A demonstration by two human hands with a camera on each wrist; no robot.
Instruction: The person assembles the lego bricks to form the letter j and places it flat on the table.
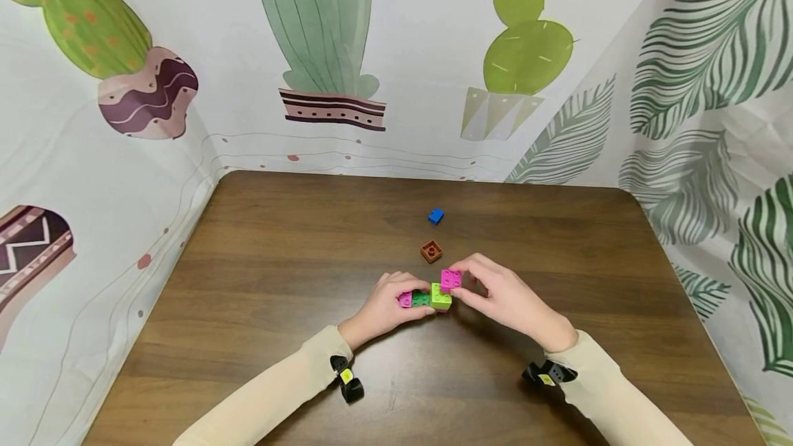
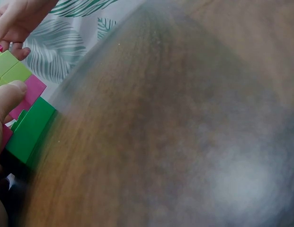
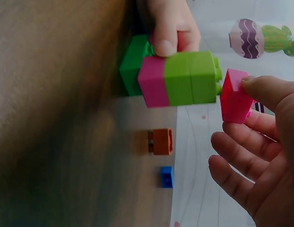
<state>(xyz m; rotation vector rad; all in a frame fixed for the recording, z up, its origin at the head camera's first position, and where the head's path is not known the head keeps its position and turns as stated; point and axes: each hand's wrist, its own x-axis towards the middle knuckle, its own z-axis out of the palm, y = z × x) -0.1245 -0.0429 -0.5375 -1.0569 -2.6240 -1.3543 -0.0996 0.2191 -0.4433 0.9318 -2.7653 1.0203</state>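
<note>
My left hand (image 1: 385, 303) grips a built group of toy bricks low over the table, thumb on the near side. Its green brick (image 1: 420, 299) lies beside a small pink brick (image 1: 405, 300) partly under the fingers. On the right end, lime bricks (image 3: 191, 78) are stacked over another pink brick (image 3: 153, 81). Between thumb and fingertips, my right hand (image 1: 504, 296) pinches a separate pink brick (image 3: 236, 97) right at the lime studs. It looks slightly tilted in the right wrist view; whether it touches the studs I cannot tell.
Farther back lie a brown brick (image 1: 431, 251), its hollow side up, and a small blue brick (image 1: 436, 216). They rest on the dark wooden table (image 1: 297, 226). A plant-print cloth (image 1: 421, 54) hangs along the table's back and sides.
</note>
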